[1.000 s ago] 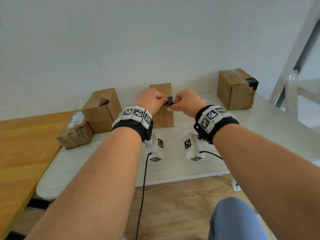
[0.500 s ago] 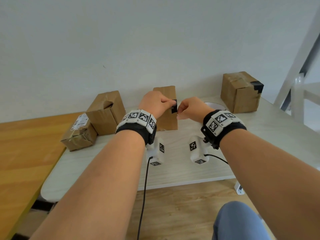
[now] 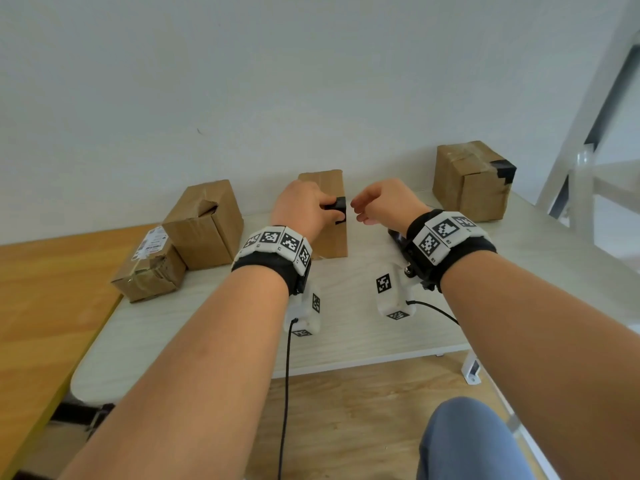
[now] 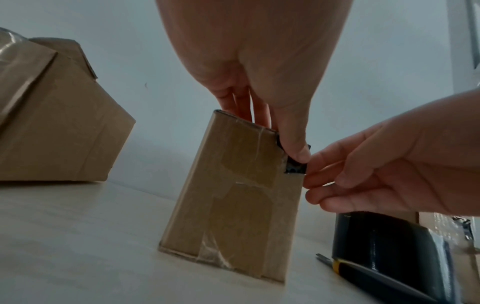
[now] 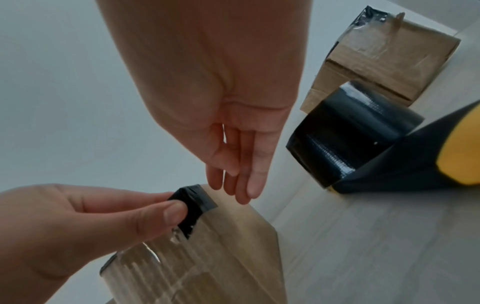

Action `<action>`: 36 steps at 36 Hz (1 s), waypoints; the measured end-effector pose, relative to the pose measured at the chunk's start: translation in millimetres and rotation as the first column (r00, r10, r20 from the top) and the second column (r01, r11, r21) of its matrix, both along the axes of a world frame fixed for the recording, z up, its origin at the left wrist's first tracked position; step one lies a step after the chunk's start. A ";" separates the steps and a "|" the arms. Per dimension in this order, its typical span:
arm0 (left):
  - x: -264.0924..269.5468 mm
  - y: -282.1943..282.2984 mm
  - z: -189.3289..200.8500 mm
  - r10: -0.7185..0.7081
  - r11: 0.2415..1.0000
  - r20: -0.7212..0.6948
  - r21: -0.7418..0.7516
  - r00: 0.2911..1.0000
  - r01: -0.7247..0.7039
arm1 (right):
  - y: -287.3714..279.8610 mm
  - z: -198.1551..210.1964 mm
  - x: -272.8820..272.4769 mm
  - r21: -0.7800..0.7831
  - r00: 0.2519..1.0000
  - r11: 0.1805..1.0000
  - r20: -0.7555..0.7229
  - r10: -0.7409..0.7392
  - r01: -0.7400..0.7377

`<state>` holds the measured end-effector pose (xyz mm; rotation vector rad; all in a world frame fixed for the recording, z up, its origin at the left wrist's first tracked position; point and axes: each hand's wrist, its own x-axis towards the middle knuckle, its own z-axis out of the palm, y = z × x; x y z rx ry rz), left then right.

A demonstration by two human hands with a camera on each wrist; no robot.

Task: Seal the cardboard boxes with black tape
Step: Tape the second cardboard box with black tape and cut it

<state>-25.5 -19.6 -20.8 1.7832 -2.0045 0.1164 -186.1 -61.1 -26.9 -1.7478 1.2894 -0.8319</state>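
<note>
A narrow upright cardboard box point(image 3: 325, 237) stands in the middle of the pale table. A short piece of black tape point(image 3: 341, 211) wraps over its top right corner. My left hand point(image 3: 330, 211) pinches that taped corner, thumb on the near face point(image 5: 171, 214) and fingers behind the top edge. My right hand point(image 3: 360, 211) hovers just right of the corner with relaxed, straight fingers point(image 5: 249, 185) and holds nothing. The black tape roll point(image 5: 350, 133) lies on the table to the right of the box, hidden in the head view by my right wrist.
A black-and-yellow knife point(image 5: 415, 156) lies against the roll. A box with a black-taped corner point(image 3: 474, 181) stands at the back right. A box with a loose flap point(image 3: 204, 223) and a small labelled box point(image 3: 149, 268) sit on the left. A wooden table point(image 3: 45, 306) adjoins the pale table point(image 3: 207, 323).
My right hand has let go of the tape piece and drawn a little to the right. My left hand stays on the box corner, now holding the tape down alone.
</note>
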 end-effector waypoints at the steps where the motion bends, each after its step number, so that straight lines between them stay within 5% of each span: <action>1: 0.2 0.1 -0.2 -0.003 1.000 0.005 -0.002 1.000 0.003 | -0.4 0.0 -0.1 -0.003 1.000 1.000 0.004 -0.002 0.002; 17: 8.7 8.1 8.3 -0.026 0.993 -0.081 0.113 0.996 0.035 | 6.9 3.8 10.5 -0.063 0.998 0.998 -0.062 0.015 -0.019; 26: 4.8 6.8 7.9 -0.025 0.995 0.008 0.100 1.000 0.024 | 6.7 4.8 11.4 -0.144 0.989 0.989 -0.145 0.005 -0.026; 36: 9.7 7.3 13.0 -0.008 0.988 -0.174 0.150 0.985 0.035 | 5.2 4.8 10.0 -0.154 0.985 0.986 -0.170 0.031 -0.058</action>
